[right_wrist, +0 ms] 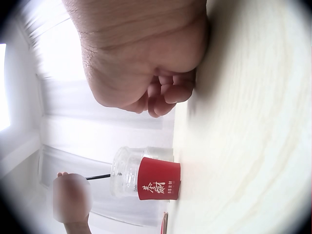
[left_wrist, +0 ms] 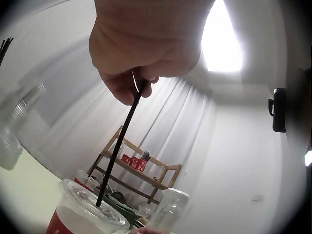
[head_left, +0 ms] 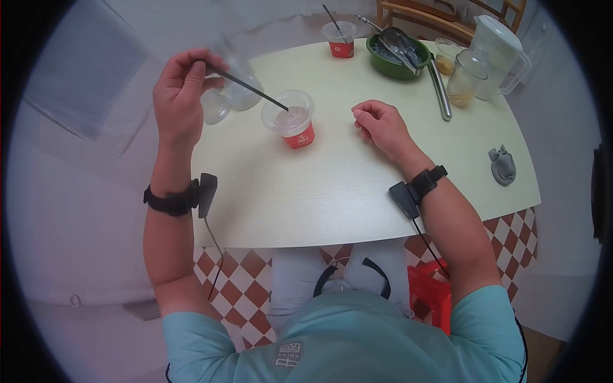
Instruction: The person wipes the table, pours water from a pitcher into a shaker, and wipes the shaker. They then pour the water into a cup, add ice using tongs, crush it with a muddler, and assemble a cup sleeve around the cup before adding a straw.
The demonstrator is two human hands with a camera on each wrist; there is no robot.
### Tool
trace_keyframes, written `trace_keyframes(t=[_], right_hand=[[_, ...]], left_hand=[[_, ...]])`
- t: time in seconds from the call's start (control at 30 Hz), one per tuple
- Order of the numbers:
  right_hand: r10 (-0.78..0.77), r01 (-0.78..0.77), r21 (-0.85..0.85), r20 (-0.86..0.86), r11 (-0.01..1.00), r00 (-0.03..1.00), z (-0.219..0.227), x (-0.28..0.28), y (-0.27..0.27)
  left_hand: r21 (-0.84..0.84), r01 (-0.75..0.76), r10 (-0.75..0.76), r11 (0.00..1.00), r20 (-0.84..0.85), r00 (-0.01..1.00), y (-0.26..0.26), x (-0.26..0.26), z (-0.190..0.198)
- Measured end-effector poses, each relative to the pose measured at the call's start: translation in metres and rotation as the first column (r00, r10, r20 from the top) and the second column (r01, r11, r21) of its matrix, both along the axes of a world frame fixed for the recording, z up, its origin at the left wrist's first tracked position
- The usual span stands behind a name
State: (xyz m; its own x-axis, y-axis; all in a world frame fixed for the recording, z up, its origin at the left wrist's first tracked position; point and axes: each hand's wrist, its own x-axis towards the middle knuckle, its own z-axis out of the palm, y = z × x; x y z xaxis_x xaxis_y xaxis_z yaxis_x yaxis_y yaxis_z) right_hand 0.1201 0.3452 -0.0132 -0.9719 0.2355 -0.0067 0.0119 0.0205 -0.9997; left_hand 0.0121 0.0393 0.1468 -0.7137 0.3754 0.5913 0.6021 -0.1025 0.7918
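My left hand (head_left: 182, 89) is raised over the left side of the table and pinches the upper end of a black drinking straw (head_left: 246, 85) between thumb and fingers. The straw slants down to the top of a clear plastic cup with a red sleeve (head_left: 299, 136), which stands upright. In the left wrist view, the straw's lower end meets the middle of the cup's clear lid (left_wrist: 87, 200). To the right of the cup, my right hand (head_left: 386, 127) rests on the table, fingers loosely curled and holding nothing. White lettering marks the red sleeve (right_wrist: 161, 180) in the right wrist view.
Clear plastic cups (head_left: 239, 83) lie behind the left hand. Toward the back stand another red-sleeved cup (head_left: 341, 50), a green basin (head_left: 391, 69) with utensils, a measuring jug (head_left: 466, 80) and a white-topped pitcher (head_left: 497, 45). A grey pouch (head_left: 502, 167) lies at the right.
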Motion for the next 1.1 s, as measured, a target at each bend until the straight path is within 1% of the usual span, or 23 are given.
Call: trace_keyframes(t=[0.07,0.1,0.17,0.3,0.37,0.4,0.43,0.5,0.53,0.57,0.63,0.67,0.73,0.77,0.8,0.83,0.87,0.9,0.97,1.0,1.07,1.1], right_hand=[[0.001,-0.001,0.003,0.001,1.000,1.000,0.000,0.001,0.000],[0.001,-0.001,0.002,0.003,1.000,1.000,-0.001,0.001,0.000],[0.003,-0.003,0.007,-0.004,1.000,1.000,-0.002,-0.001,0.000],[0.006,-0.006,0.005,-0.005,1.000,1.000,-0.001,0.000,0.000],[0.001,-0.001,0.015,0.000,1.000,1.000,-0.002,-0.001,0.000],[0.001,-0.001,0.015,0.002,1.000,1.000,-0.002,0.000,0.000],[-0.001,0.001,0.018,0.008,1.000,1.000,-0.001,0.000,-0.001],[-0.004,0.003,0.020,0.014,1.000,1.000,0.000,0.001,-0.001],[0.000,0.000,0.026,0.010,1.000,1.000,0.000,0.001,-0.001],[0.004,-0.004,0.032,0.006,0.999,1.000,0.000,0.001,-0.001],[0.004,-0.004,0.028,0.008,1.000,1.000,-0.001,0.000,-0.001],[0.001,-0.001,0.022,0.009,1.000,1.000,-0.001,0.000,-0.001],[-0.002,0.002,0.024,0.012,1.000,1.000,-0.001,0.000,-0.001],[-0.003,0.002,0.025,0.016,1.000,1.000,0.000,0.000,-0.001],[-0.004,0.004,0.026,0.015,1.000,1.000,0.000,0.000,-0.001],[0.000,-0.001,0.023,0.011,1.000,1.000,0.000,0.000,-0.001],[0.004,-0.004,0.020,0.007,1.000,1.000,0.000,0.000,-0.001],[0.001,-0.001,0.020,0.005,1.000,1.000,0.000,0.001,-0.001],[0.009,-0.009,0.018,0.005,1.000,1.000,0.000,0.001,-0.001],[0.005,-0.005,0.020,0.002,1.000,1.000,0.001,0.001,-0.001],[0.008,-0.008,0.014,0.004,1.000,1.000,0.002,0.002,-0.002],[0.000,0.000,0.020,0.000,1.000,1.000,0.002,0.003,-0.002]], left_hand=[[-0.039,-0.051,0.047,0.998,-0.091,0.995,0.005,0.005,-0.002],[-0.039,-0.051,0.047,0.998,-0.089,0.995,0.008,0.007,-0.004],[-0.078,-0.100,0.081,0.992,-0.223,0.971,0.015,0.010,-0.007],[-0.112,-0.117,0.085,0.987,-0.256,0.963,0.027,0.014,-0.023],[-0.242,-0.212,0.147,0.947,-0.259,0.955,0.030,0.012,-0.039],[-0.189,-0.162,0.134,0.969,-0.155,0.979,0.033,0.013,-0.048],[-0.188,-0.162,0.134,0.969,-0.153,0.979,0.034,0.014,-0.054],[-0.138,-0.120,0.120,0.983,-0.007,0.993,0.034,0.016,-0.064],[-0.141,-0.064,0.075,0.988,0.072,0.995,0.030,0.011,-0.074],[-0.139,-0.065,0.076,0.988,0.074,0.994,0.029,0.011,-0.080],[-0.098,0.010,-0.002,0.995,0.077,0.997,0.025,0.014,-0.091],[-0.097,0.011,-0.003,0.995,0.077,0.997,0.024,0.015,-0.097],[-0.178,0.076,-0.051,0.981,0.139,0.989,0.021,0.015,-0.107],[-0.177,0.077,-0.052,0.981,0.138,0.989,0.021,0.017,-0.111],[-0.321,0.061,-0.027,0.945,0.109,0.994,0.022,0.018,-0.114],[-0.458,0.041,-0.007,0.888,0.076,0.997,0.022,0.019,-0.116],[-0.487,0.023,0.023,0.873,0.088,0.996,0.026,0.024,-0.114],[-0.487,0.024,0.020,0.873,0.085,0.996,0.029,0.023,-0.117],[-0.413,0.005,0.060,0.911,0.144,0.988,0.035,0.021,-0.121],[-0.411,0.008,0.055,0.912,0.141,0.988,0.039,0.021,-0.121],[-0.319,0.039,0.089,0.947,0.377,0.922,0.045,0.023,-0.120],[-0.314,0.044,0.081,0.948,0.373,0.924,0.048,0.022,-0.119]])
